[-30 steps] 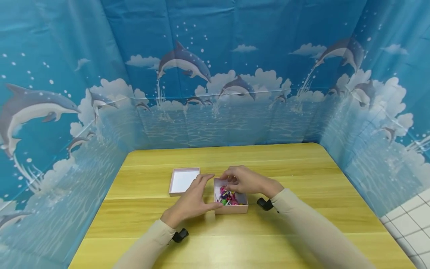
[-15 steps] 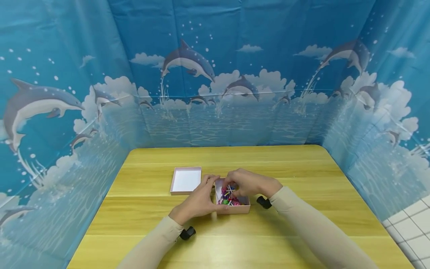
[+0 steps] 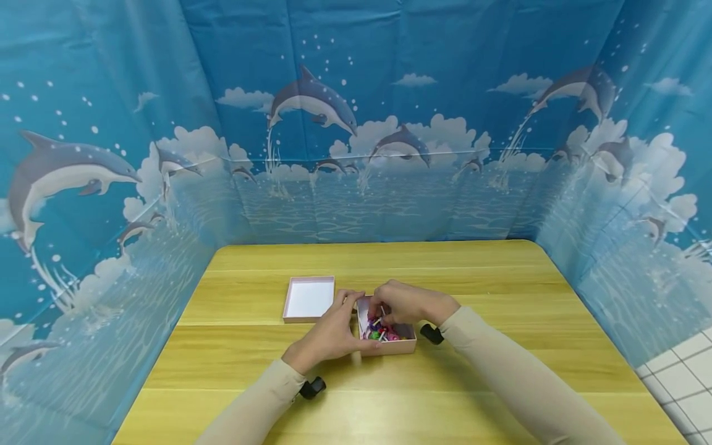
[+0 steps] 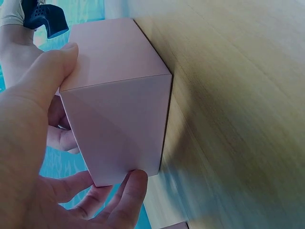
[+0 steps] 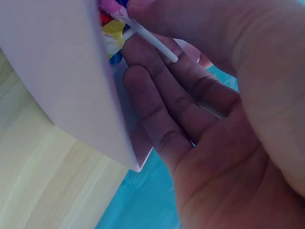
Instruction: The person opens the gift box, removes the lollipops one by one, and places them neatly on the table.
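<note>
A pink open box (image 3: 389, 348) holds several colourful lollipops (image 3: 379, 332) with white sticks. Across its left side, my left hand (image 3: 328, 337) grips it, thumb on the front wall and fingers at the far corner. In the left wrist view, that thumb lies on one pink wall of the box (image 4: 116, 124) and the fingertips touch another edge. My right hand (image 3: 408, 301) reaches into the box from above with bent fingers. In the right wrist view its thumb and fingers close around a pink-wrapped lollipop (image 5: 113, 7); the index fingertip is hidden.
The box's lid (image 3: 309, 299), white inside with a pink rim, lies upturned to the left on the yellow wooden table (image 3: 445, 395). A blue dolphin-print curtain (image 3: 356, 204) stands behind the table and along both sides.
My right hand has lowered into the box and its fingers have closed among the lollipops. The left hand has moved right, onto the box's edge. The view has shifted slightly.
</note>
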Tool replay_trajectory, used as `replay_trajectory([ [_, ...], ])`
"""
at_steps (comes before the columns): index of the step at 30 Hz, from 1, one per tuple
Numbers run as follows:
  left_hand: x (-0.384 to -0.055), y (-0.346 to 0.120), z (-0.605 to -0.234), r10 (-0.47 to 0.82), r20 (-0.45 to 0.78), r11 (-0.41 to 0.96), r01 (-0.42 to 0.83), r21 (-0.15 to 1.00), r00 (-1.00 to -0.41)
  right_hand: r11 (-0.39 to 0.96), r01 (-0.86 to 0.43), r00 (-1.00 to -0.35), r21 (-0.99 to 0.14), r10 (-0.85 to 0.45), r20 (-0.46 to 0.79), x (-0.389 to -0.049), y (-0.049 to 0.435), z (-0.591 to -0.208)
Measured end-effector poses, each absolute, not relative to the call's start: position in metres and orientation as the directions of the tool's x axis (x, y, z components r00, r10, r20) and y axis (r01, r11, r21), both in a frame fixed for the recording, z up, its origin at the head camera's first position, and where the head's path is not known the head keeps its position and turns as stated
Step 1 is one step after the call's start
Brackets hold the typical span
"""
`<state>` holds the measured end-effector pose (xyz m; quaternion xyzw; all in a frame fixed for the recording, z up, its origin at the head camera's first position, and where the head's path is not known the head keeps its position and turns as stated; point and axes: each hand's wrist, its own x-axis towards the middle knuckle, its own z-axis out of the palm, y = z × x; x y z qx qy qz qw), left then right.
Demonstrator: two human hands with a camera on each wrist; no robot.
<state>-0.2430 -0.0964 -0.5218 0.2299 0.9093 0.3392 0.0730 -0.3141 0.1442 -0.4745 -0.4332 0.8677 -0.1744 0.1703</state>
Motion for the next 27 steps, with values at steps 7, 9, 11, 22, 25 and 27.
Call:
replay_trajectory([
  [7, -0.244, -0.095, -0.523, 0.459, 0.024, 0.663, 0.36, 0.656, -0.888, 0.558, -0.7, -0.569, -0.445, -0.813, -0.123, -0.315, 0.146, -0.474],
  [9, -0.244, -0.095, -0.523, 0.456, 0.025, 0.667, 0.36, 0.653, -0.89, 0.556, -0.698, -0.574, -0.452, -0.811, -0.112, -0.315, 0.147, -0.474],
  [11, -0.243, -0.095, -0.522, 0.453, 0.022, 0.668, 0.356, 0.653, -0.891, 0.556, -0.69, -0.582, -0.464, -0.807, -0.101, -0.314, 0.149, -0.472],
  [22, -0.243, -0.094, -0.524, 0.457, 0.034, 0.653, 0.36, 0.666, -0.889, 0.54, -0.67, -0.616, -0.509, -0.787, -0.024, -0.314, 0.158, -0.464],
  [25, -0.243, -0.094, -0.525, 0.457, 0.03, 0.651, 0.358, 0.669, -0.889, 0.542, -0.658, -0.636, -0.522, -0.772, -0.001, -0.315, 0.16, -0.465],
  [27, -0.243, -0.094, -0.525, 0.457, 0.031, 0.653, 0.359, 0.667, -0.889, 0.548, -0.641, -0.656, -0.537, -0.755, 0.012, -0.315, 0.162, -0.464],
])
